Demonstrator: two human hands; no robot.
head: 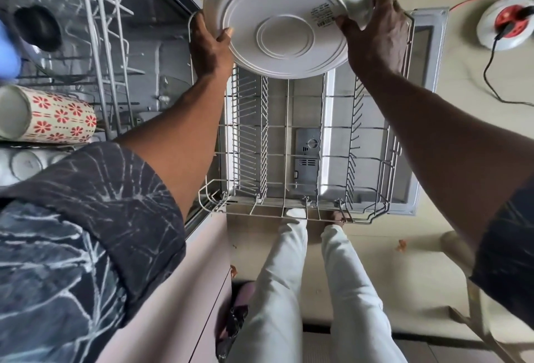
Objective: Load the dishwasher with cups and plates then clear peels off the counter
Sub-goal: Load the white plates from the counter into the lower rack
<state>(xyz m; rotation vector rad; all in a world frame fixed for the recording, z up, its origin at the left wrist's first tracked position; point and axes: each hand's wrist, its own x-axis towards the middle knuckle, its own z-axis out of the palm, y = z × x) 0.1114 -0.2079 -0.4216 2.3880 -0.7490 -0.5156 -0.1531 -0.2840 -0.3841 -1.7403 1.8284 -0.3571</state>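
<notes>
Plate-loading step: white plate (pixel 286 15) gripped at opposite rims by left hand (pixel 209 44) and right hand (pixel 375 35) above empty lower rack (pixel 291 145); next, likely tilting upright into tines.

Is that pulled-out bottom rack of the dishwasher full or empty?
Empty. The rack shows only bare wire tines, and the door shows through them. The plate is above it, held in the left hand and right hand.

Plate (pixel 284 20) top cut off by the edge; blue object (pixel 7 50) at left blurred.
</notes>
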